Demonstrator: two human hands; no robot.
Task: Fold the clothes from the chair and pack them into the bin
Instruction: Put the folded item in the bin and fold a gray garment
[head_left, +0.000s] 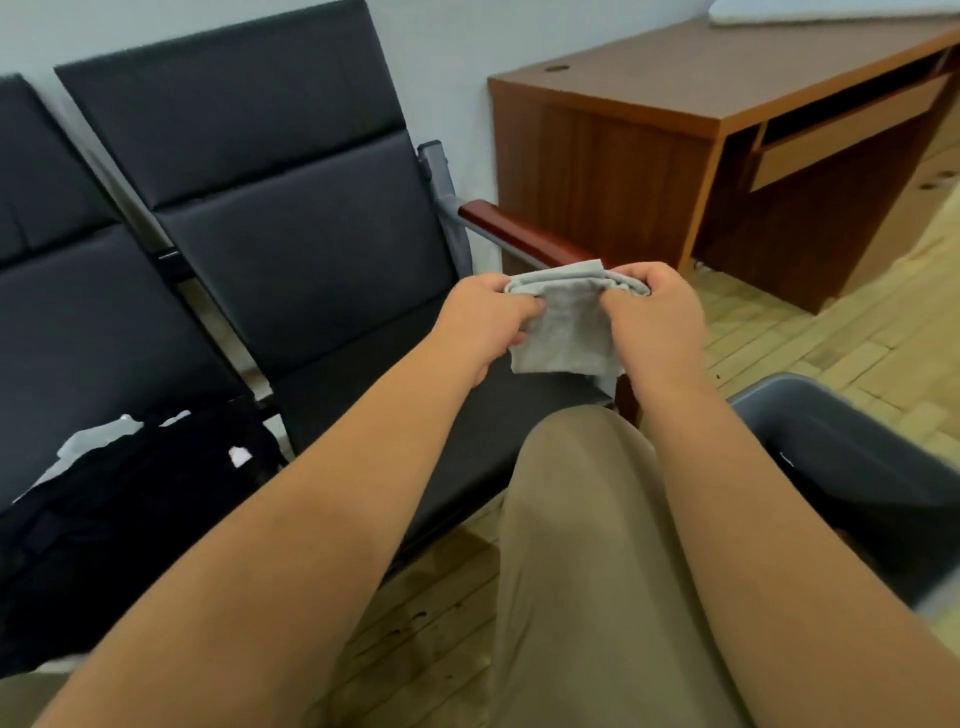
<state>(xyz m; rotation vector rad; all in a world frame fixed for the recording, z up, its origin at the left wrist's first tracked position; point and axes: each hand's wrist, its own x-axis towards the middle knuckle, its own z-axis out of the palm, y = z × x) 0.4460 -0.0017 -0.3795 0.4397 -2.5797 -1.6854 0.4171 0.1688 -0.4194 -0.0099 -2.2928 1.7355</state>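
A brown wooden desk (623, 156) stands beyond the fingers (519, 312) and to their right, near the pale wall (441, 52). A round cable hole (557, 68) marks its top, and something white (831, 13) lies farther along. Pale plank floor (779, 332) spreads below.

Clothes pile (119, 499) sits on the left chair (78, 322), near you. Your left hand (483, 322) and right hand (657, 317) hold the cloth (563, 332) between them, over the right chair (311, 270). Bin (857, 467) near right, beside your leg (582, 519). Desk (727, 88) far right, behind the armrest (519, 234).
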